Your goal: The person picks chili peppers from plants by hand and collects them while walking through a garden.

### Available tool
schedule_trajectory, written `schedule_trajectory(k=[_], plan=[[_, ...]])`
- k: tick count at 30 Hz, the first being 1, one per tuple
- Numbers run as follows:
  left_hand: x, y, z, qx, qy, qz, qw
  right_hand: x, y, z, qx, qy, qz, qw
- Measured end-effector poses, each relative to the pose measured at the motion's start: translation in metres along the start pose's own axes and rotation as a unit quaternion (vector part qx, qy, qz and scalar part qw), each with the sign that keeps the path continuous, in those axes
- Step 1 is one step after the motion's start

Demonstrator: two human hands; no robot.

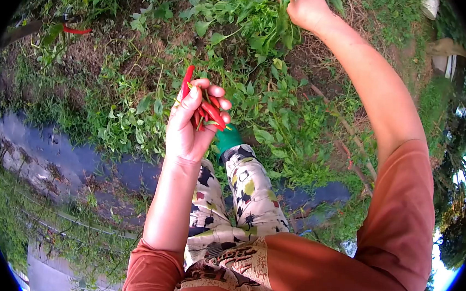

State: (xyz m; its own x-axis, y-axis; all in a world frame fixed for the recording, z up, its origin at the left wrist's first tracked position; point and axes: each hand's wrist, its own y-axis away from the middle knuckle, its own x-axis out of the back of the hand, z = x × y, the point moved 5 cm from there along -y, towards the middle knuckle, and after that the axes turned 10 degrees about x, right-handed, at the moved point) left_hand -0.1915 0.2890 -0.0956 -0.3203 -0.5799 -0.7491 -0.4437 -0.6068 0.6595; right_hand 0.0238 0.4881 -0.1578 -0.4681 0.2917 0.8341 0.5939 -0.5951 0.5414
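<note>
The left hand (190, 134) is raised in front of the body, palm up, with its fingers curled around a small bunch of red peppers (212, 114); one pepper sticks up past the thumb, and the others lie across the palm, some with green stems. The right hand (309, 12) reaches far forward to the edge of a leafy green plant (259, 22). Its fingers are bent inward, but I cannot tell whether they grip anything, since their tips are hidden. Another red pepper (77, 30) shows well apart, at the far left among leaves. Below the left hand are a green boot (229, 138) and patterned trousers (249, 185), with dark sheeting (52, 145) stretching across the ground to the left.
</note>
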Motion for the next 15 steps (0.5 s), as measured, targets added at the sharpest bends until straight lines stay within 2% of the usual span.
schedule_trajectory(k=[2,4,8,11,15], plan=[[-0.002,-0.001,0.0,0.001,0.0,-0.002,1.0,-0.008,-0.003,0.002,-0.001,0.001,0.01,1.0],[-0.003,-0.002,0.0,-0.003,-0.002,0.004,1.0,-0.024,-0.006,0.01,-0.065,-0.055,-0.02,0.996],[-0.004,-0.003,-0.001,0.001,-0.007,0.005,1.0,-0.035,-0.008,0.017,-0.037,-0.023,-0.02,0.999],[-0.003,-0.004,-0.002,0.005,-0.008,0.004,1.0,-0.044,-0.015,0.023,-0.068,-0.033,0.012,0.997],[-0.003,-0.007,-0.005,0.021,-0.047,-0.002,0.999,-0.041,-0.026,0.027,-0.017,-0.085,0.08,0.993]])
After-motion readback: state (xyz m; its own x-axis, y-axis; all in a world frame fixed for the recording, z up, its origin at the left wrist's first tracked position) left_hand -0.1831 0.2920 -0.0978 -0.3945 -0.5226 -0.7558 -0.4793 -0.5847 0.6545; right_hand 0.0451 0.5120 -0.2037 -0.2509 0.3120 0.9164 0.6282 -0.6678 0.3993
